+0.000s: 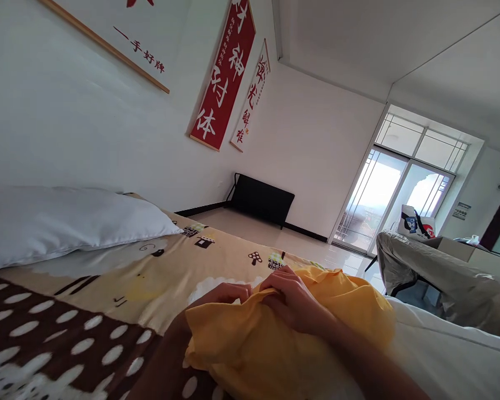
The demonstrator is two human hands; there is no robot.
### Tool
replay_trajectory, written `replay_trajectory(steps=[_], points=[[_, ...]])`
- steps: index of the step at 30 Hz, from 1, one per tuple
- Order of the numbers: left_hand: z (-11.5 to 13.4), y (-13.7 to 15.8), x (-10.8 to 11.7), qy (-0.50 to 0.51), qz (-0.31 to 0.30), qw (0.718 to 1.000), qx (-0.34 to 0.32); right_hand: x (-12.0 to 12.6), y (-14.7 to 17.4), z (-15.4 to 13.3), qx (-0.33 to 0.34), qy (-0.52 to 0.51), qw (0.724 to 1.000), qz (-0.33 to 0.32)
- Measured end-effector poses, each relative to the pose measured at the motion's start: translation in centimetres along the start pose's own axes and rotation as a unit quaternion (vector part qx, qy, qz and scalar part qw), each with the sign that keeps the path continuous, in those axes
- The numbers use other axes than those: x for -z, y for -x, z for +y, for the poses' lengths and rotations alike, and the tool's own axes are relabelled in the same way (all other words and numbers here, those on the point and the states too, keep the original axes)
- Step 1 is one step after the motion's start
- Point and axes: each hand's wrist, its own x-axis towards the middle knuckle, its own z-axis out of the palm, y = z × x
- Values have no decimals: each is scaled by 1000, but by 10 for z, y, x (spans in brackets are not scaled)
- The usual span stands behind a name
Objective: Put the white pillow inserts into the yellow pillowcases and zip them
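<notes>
A yellow cloth (250,344) lies bunched in front of me over the bed, its folds spreading to both sides. My left hand (229,293) is closed on its upper edge, with the fingers curled and partly hidden by the fabric. Close beside it, my right hand (289,297) pinches the same edge, and the thumb is tucked out of sight. More of the cloth reaches past my right wrist and rests against a white padded item (450,344). Whether the cloth is a pillowcase or some other cover, I cannot tell.
A white pillow (79,222) rests on the patterned bed sheet (225,250) at the left. Beyond the bed, a black folded frame (260,200) leans at the wall. A plastic-covered table (433,266) with boxes stands at the right, near a glass door (370,194).
</notes>
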Motion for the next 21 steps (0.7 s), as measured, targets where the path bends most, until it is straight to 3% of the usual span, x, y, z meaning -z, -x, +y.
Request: replay_trajectory(steps=[7,12,16,18,21], points=[[13,-10,-2,123,91,988,14,-7,-2,1,85,73,992,-59],[12,-19,-8,74,120,989,50,-14,0,2,116,148,982,23],[11,-17,-13,-8,227,972,58,-12,2,5,80,135,984,80],[13,-16,-15,9,211,976,58,-8,2,8,59,118,986,100],[18,-14,-18,75,120,989,36,-4,3,14,26,99,985,136]])
